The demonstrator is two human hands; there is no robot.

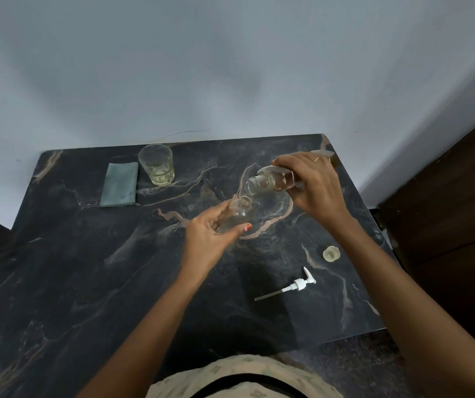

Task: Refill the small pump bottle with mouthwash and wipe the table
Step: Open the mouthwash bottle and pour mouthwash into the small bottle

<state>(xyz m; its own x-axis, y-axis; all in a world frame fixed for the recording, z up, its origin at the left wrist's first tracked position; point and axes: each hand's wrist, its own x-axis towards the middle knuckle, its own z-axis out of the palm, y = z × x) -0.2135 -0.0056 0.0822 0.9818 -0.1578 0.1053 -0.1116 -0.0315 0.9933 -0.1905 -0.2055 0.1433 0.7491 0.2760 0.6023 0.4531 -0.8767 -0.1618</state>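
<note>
Small pump bottle (240, 215), top off, over the middle of the desk (87, 268) with the bigger bottle tipped at it

The left hand (207, 239) is wrapped round the small bottle; the right hand (314, 188) grips the clear mouthwash bottle (268, 182), tilted, mouth just above the small neck. The white pump (299, 284) lies on its side near right, with a round cap (331, 253) just beyond it. Far left, a glass (157, 165) sits beside a folded blue-grey cloth (120, 184).

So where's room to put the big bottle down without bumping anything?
The biggest bare patch is the near left of the table, in front of the cloth and glass, beside the left hand. A smaller gap lies between glass and big bottle. It's crowded around the small bottle and right hand, and by the cap and pump.
</note>
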